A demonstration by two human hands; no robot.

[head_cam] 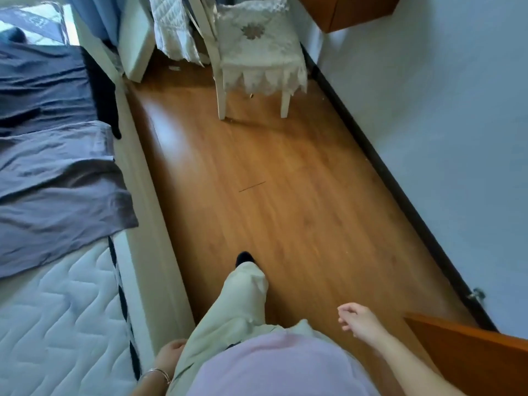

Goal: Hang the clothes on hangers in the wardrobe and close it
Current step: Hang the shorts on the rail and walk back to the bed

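Note:
Several dark grey and navy clothes lie spread flat over the bed at the left, with a black piece hanging over the bed's edge. My left hand hangs by my hip, fingers loosely curled, holding nothing. My right hand swings out over the floor, fingers relaxed and empty. An orange-brown wooden panel, perhaps the wardrobe door, juts in at the lower right. No hangers are in view.
A quilted white mattress fills the lower left. A chair with a lace cover stands at the far end of the wooden floor. A pale wall with a dark skirting runs along the right. My leg steps forward.

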